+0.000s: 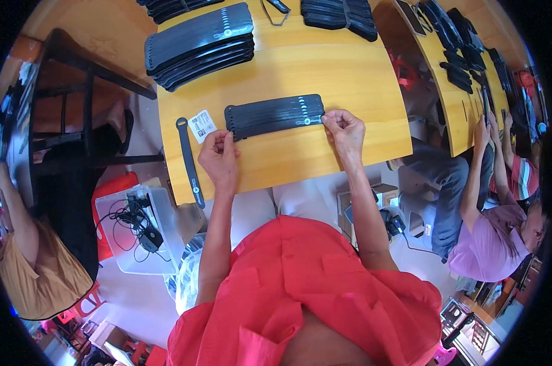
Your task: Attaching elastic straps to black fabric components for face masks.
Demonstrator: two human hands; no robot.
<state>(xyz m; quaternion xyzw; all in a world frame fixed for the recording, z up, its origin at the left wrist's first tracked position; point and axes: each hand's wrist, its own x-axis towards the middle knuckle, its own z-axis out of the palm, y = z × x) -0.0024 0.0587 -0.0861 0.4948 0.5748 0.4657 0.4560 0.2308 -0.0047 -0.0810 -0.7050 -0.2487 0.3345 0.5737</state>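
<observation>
A row of black straps (270,117), overlapping side by side, lies on the yellow wooden table in front of me. Each has a holed left end and pale print near the right end. My left hand (220,160) pinches the nearest strap at its left end. At the other end, my right hand (347,129) pinches the same strap between thumb and fingers. One loose black strap (190,165) lies lengthwise at the table's left side. Between it and my left hand is a white printed label (202,125), partly beside my fingers.
Farther left on the table (288,67) stands a thick pile of similar straps (199,46). Another dark bundle (340,17) lies at the far edge. A clear bin (138,238) with cables is at lower left. Co-workers sit at both sides, one in purple (489,244) at right.
</observation>
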